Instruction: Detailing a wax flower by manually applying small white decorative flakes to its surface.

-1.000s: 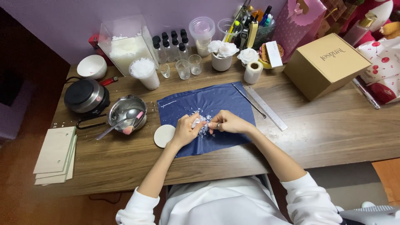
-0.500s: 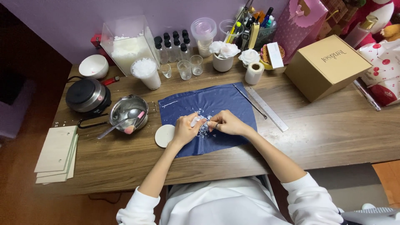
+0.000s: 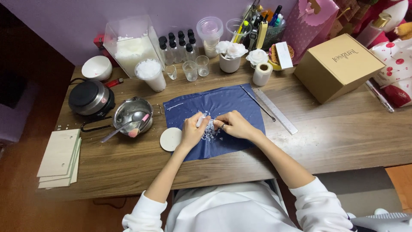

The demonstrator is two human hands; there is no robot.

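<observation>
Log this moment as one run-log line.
left hand: holds small white piece | right hand: works at it | white flakes on blue sheet | ruler right of the sheet

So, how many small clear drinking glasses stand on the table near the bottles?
3, in a row behind the blue sheet: left glass, middle glass, right glass. More may be hidden among the clutter behind.

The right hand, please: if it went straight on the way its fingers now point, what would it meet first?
The right hand points leftward across the blue sheet, so it would first meet the small white piece held by the left hand, though depth is hard to judge.
</observation>
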